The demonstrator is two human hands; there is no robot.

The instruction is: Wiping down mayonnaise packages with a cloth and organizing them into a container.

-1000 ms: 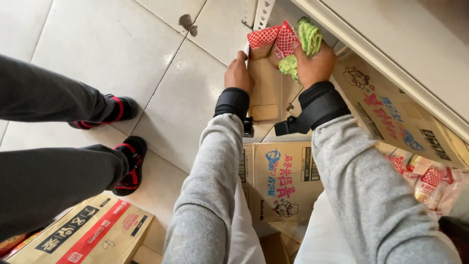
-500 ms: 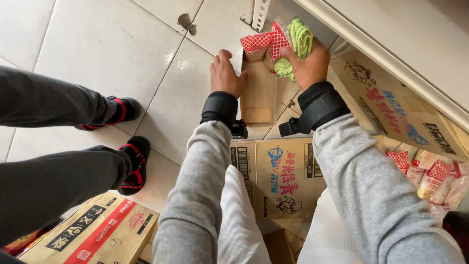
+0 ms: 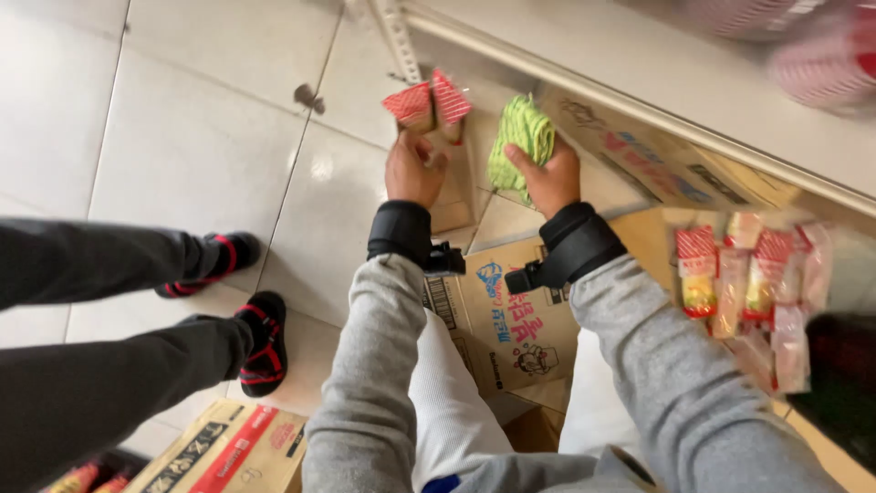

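- Red packets are gripped by the left hand, top centre of the frame.
- Green packets are clutched by the right hand, just beside.
- A printed carton is seen below the wrists.
- More packets are seen at right, under a shelf edge.
- Another person's shoes are seen at left on the tiles.

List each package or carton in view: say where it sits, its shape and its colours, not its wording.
Red packets: left hand, two checked pouches.
Green packet: right hand, crinkled, lime.
Printed carton: below the wrists, brown.
Floor carton: bottom left, brown with red.
Packet row: right, red and yellow.
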